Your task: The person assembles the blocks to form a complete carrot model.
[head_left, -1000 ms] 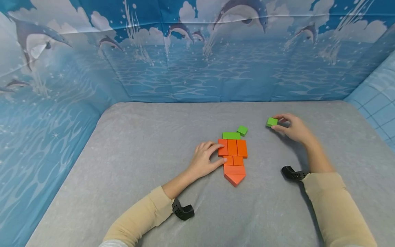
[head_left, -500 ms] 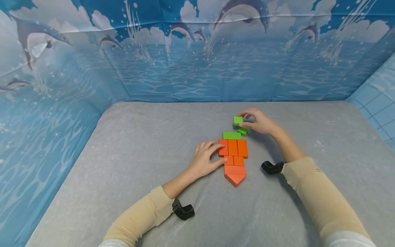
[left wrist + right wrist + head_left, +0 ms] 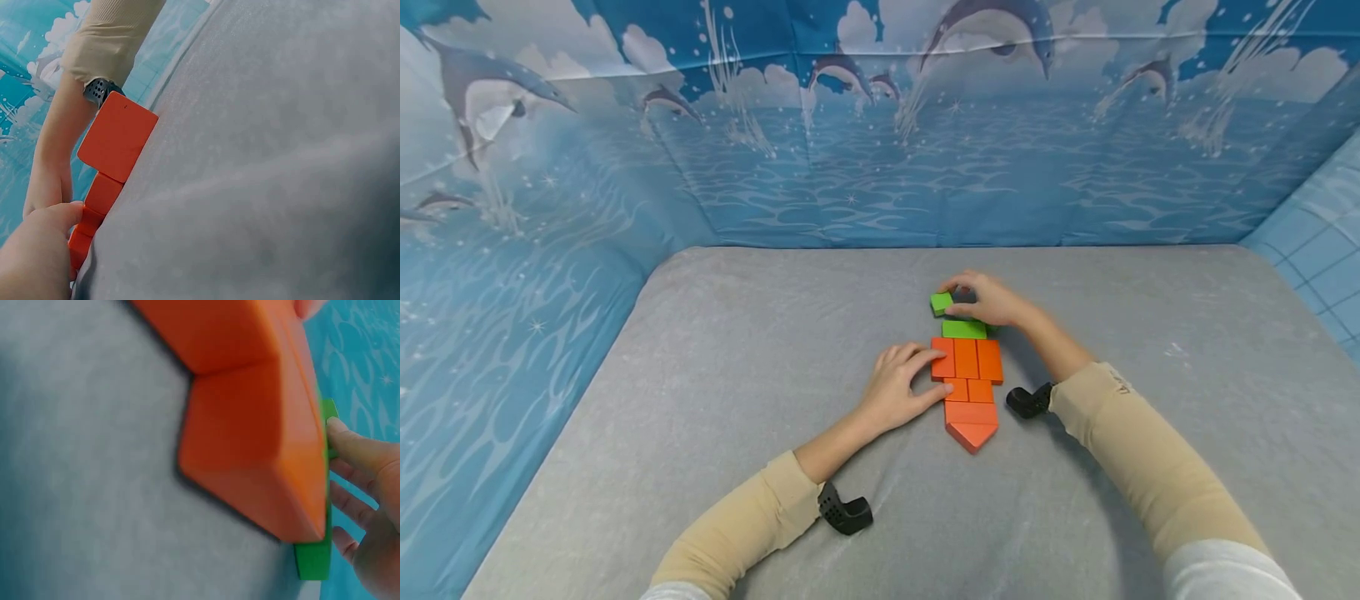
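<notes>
My left hand point(image 3: 891, 387) rests beside a flat figure of orange blocks point(image 3: 966, 358), its index fingertip on the upper left block and its thumb on a small block below. The figure ends toward me in a triangular block point(image 3: 973, 437). A green rectangular block point(image 3: 964, 330) lies along the far side of the orange ones. Beyond it, my right hand point(image 3: 988, 302) pinches a green cube point(image 3: 941, 303) between thumb and fingers, just past the bar's left end. Another green block at the bar's right end is mostly hidden under the right hand.
A grey cloth point(image 3: 737, 333) covers the work surface. Blue dolphin-printed curtains point(image 3: 865, 167) stand along its back and left. Black wrist devices point(image 3: 846, 510) jut from both sleeves, the right one point(image 3: 1028, 402) close beside the orange blocks.
My right hand has carried the green cube leftward from the right side, over the loose green block, to beyond the green bar's left end. The left hand has stayed in place.
</notes>
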`<state>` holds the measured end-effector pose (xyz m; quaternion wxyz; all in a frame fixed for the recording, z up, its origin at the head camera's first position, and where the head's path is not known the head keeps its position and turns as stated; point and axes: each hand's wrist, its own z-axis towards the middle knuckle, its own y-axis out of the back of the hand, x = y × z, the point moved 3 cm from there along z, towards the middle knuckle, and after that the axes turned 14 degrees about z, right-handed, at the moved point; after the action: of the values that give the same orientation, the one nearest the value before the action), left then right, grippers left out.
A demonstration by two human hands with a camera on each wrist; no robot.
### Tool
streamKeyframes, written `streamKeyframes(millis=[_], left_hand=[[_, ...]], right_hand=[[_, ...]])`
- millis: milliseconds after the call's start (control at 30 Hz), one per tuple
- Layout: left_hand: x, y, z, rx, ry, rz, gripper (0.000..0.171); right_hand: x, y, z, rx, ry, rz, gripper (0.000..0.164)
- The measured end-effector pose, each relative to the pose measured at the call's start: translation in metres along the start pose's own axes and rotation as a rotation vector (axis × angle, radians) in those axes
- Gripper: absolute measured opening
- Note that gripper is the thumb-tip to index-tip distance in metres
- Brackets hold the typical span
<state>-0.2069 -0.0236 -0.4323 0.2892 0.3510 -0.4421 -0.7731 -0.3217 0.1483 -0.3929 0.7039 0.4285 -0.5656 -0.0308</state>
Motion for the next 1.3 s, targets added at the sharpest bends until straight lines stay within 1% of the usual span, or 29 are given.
streamKeyframes(millis=[167,400,767,1300], left_hand=[[-0.0005,0.0004,0.0003,0.002,-0.002,0.000,0.046],[-0.0012,0.0015,0.0001,0.006,0.005,-0.008,0.047],[-0.0003,0.0006,0.0000,0.000,0.004,-0.001,0.046],[-0.0004,0.0005,0.0003,0.006,0.008,0.002,0.046]], right_hand=[[-0.0011,-0.0047,0.0024,0.025,0.008,0.008,0.035],[-0.0052,-0.0023,0.0001,0.058,0.028,0.072,0.033],[-0.0036,-0.0039,-0.0001,0.073,0.050,0.085,0.032],[-0.0030,-0.0046,0.0006,0.103,0.043,0.036,0.032]])
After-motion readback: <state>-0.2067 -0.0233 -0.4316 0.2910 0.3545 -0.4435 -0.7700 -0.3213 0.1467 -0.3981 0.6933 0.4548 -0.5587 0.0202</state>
